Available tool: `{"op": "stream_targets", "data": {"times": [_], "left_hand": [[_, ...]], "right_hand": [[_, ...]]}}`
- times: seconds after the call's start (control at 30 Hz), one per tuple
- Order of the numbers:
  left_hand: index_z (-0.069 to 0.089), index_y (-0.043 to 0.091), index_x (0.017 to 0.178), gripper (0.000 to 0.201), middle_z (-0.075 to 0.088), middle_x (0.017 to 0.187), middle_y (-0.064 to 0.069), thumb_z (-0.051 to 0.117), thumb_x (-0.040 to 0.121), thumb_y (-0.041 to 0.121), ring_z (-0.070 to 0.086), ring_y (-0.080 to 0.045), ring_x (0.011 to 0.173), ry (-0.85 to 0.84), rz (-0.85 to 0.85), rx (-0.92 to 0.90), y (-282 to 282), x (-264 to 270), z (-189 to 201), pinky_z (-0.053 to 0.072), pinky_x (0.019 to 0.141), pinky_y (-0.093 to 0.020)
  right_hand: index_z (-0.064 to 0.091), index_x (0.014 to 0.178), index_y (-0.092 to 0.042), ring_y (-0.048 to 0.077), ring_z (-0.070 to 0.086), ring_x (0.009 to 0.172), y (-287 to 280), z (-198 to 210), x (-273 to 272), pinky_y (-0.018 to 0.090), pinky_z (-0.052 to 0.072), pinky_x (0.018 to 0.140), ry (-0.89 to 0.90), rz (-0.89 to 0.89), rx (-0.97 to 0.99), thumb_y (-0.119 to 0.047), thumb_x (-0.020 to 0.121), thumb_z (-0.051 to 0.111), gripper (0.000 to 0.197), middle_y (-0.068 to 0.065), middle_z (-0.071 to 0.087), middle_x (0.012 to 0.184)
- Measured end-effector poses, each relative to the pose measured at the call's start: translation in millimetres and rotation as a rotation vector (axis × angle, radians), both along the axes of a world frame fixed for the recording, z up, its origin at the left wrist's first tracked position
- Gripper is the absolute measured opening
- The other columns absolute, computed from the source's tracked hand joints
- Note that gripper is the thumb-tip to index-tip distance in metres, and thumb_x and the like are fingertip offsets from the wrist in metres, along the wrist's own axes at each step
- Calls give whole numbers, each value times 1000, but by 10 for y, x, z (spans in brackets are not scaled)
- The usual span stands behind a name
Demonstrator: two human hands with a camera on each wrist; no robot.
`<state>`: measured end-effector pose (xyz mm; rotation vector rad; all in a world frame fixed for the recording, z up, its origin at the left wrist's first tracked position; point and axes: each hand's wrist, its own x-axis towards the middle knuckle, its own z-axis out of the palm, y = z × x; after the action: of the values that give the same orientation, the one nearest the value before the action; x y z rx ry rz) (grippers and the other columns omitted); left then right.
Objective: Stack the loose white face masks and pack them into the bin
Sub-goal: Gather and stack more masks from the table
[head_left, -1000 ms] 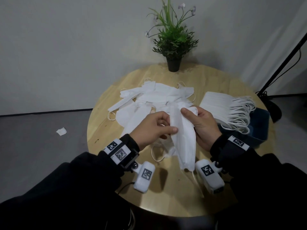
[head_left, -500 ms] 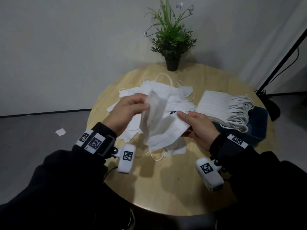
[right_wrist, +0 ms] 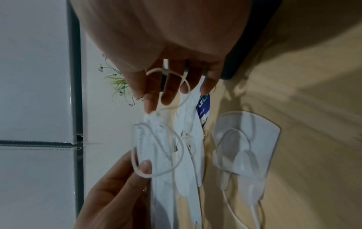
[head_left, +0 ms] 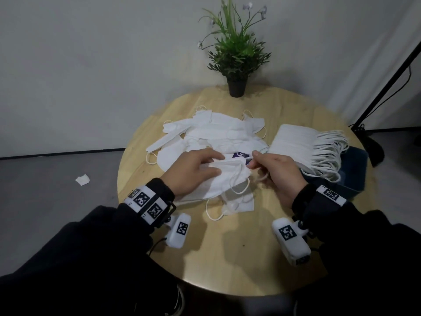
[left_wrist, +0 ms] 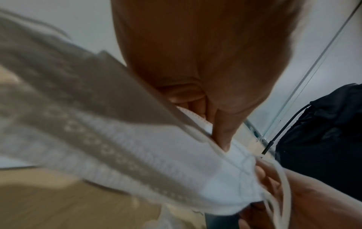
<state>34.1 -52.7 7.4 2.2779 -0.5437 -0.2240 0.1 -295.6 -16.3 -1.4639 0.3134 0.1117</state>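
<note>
I hold one folded white face mask [head_left: 224,179] flat between both hands, just above the table. My left hand [head_left: 214,165] grips its left part, thumb on top. My right hand [head_left: 252,159] pinches its right end by the ear loop, as the right wrist view shows [right_wrist: 150,108]. In the left wrist view the mask [left_wrist: 156,162] runs from my left hand to the right fingertips [left_wrist: 262,173]. A loose pile of masks [head_left: 216,133] lies behind my hands. A neat stack of masks [head_left: 293,142] rests on the dark blue bin [head_left: 353,174] at the right.
A potted plant [head_left: 237,65] stands at the far edge of the round wooden table [head_left: 227,258]. One more mask [head_left: 239,201] lies under the held one, near me. A purple printed packet [head_left: 239,154] peeks out of the pile. A black stand leg [head_left: 387,83] rises at the right.
The mask that hung upright between my hands has been turned and lowered. It now lies flat between both hands, low over the near masks.
</note>
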Motion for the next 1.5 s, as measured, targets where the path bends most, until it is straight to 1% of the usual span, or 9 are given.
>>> {"op": "stream_targets", "data": {"times": [0.23, 0.4, 0.5, 0.7, 1.0, 1.13, 1.23, 1.37, 1.5], "left_hand": [[61, 27, 93, 11, 67, 88, 5, 66, 99, 34, 59, -14, 82, -30, 16, 200, 46, -13, -150, 47, 77, -38], [61, 26, 100, 10, 73, 90, 8, 65, 101, 35, 65, -14, 86, 21, -62, 151, -30, -104, -155, 50, 79, -38], [59, 31, 102, 8, 70, 81, 16, 65, 101, 36, 61, -6, 76, 67, -108, 145, -48, -145, -170, 48, 73, -34], [63, 27, 109, 27, 66, 72, 7, 82, 90, 25, 57, -13, 64, 438, -127, 88, 208, -114, -126, 47, 65, -28], [49, -14, 81, 53, 45, 76, -14, 75, 84, 32, 40, -26, 71, 673, -85, 20, 561, -214, -133, 35, 69, -33], [66, -9, 101, 43, 69, 96, -29, 78, 86, 29, 65, -37, 83, 801, 75, -256, 498, -262, -259, 52, 81, -38], [68, 7, 89, 12, 49, 60, -4, 72, 97, 14, 38, -16, 48, 644, 136, -202, 498, -221, -181, 35, 44, -20], [77, 11, 96, 5, 39, 59, 1, 76, 92, 10, 30, -14, 53, 567, 242, -295, 659, -88, -72, 28, 47, -21], [79, 19, 96, 53, 48, 66, 4, 101, 49, 32, 41, -12, 54, 681, 297, -466, 847, -4, 58, 43, 58, -23]], "right_hand": [[50, 67, -13, 24, 53, 55, 40, 84, -50, 37, 52, 71, -92, 56, 85, -33, 99, 69, 42, 7, 51, 54], [62, 89, -16, 14, 65, 57, 99, -41, -123, 28, 49, 55, -51, 269, -443, -59, 67, 89, 55, -5, 72, 67], [60, 73, -5, 18, 54, 59, 82, -134, -115, 34, 43, 60, -157, 261, -585, -49, 72, 67, 44, -5, 59, 62], [60, 64, -8, 17, 40, 47, 3, 3, -107, 24, 37, 48, -162, -1, -171, -5, 95, 49, 33, 5, 45, 55], [39, 61, -14, 25, 53, 57, -232, 106, -209, 40, 53, 68, 100, -89, 400, -12, 93, 39, 32, 10, 47, 63], [37, 58, -17, 14, 31, 42, -359, 200, -263, 25, 40, 42, 106, -109, 538, -13, 94, 34, 37, 0, 27, 53], [40, 65, -14, 11, 17, 42, -484, 162, -279, 23, 16, 40, 68, -93, 375, -11, 94, 36, 30, -2, 23, 51], [53, 73, -9, 13, 20, 42, -589, 68, -372, 22, 24, 37, 146, -40, 29, -12, 97, 48, 25, 1, 23, 55], [63, 96, 1, 15, 32, 49, -677, 35, -508, 27, 28, 43, 164, 80, -175, -6, 95, 66, 8, 11, 37, 66]]}}
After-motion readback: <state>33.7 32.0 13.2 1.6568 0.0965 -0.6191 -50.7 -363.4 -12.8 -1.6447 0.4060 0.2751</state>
